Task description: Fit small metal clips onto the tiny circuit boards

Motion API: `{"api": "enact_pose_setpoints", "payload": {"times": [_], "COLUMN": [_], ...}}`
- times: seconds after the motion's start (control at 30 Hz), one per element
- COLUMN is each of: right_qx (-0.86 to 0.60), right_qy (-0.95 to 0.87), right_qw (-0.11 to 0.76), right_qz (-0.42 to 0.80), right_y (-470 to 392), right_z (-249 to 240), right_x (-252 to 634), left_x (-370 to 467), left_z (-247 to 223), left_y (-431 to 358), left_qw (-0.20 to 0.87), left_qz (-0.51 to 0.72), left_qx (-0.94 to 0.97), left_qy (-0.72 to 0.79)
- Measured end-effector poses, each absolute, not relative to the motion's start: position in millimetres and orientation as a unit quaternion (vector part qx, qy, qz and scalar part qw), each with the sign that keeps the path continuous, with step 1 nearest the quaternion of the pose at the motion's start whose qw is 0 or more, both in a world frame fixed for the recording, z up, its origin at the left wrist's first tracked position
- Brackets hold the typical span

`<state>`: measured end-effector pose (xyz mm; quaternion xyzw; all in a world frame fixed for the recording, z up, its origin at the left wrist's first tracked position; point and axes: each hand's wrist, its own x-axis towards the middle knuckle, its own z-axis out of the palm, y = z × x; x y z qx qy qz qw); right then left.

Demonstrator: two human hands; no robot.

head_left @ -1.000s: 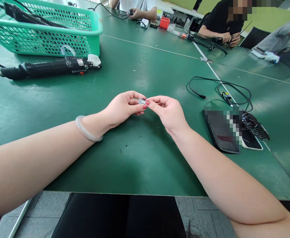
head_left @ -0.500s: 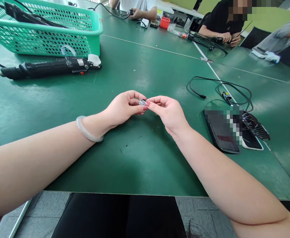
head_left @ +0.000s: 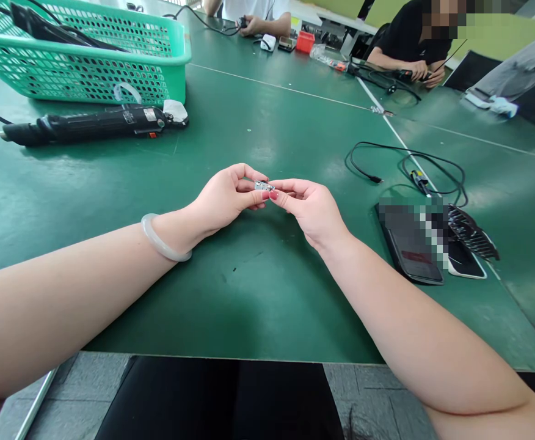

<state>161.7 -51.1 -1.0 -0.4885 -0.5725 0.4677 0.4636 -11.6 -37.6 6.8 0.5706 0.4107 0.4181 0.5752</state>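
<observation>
Both hands grasp one small silver-grey part (head_left: 262,186): left hand (head_left: 224,198) pinching its body, right hand (head_left: 320,211) its other end. Compared with half a second ago, the right thumb sits lower and more of the part shows; judged a regrip, not a release. The part is held above the green table (head_left: 212,299), forearms converging, thumb tips nearly meeting. Black cylindrical tool (head_left: 98,124) lies apart, beyond the left hand.

A small part (head_left: 262,186) shows a silvery, metallic-looking sheen | bangle (head_left: 163,241) gleams smooth and polished | green tabletop (head_left: 249,293) shines, smooth and lightly glossy | perforated plastic basket (head_left: 176,76) | black tool (head_left: 98,126) wears a satin, plastic-looking casing | trousers (head_left: 217,400), matt dark cloth
</observation>
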Motion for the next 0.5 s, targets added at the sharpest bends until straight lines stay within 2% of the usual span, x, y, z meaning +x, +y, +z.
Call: {"api": "enact_pose_setpoints", "payload": {"times": [0.5], "right_qx": [-0.479], "right_qy": [-0.602], "right_qw": [0.457], "right_qz": [0.447], "right_y": [-49.6], "right_z": [-2.9], "right_x": [163.6], "left_x": [-11.9], "left_z": [7.4], "left_y": [-38.5], "left_qw": [0.535], "left_qz": [0.414], "left_qx": [0.6], "left_qy": [0.427]}}
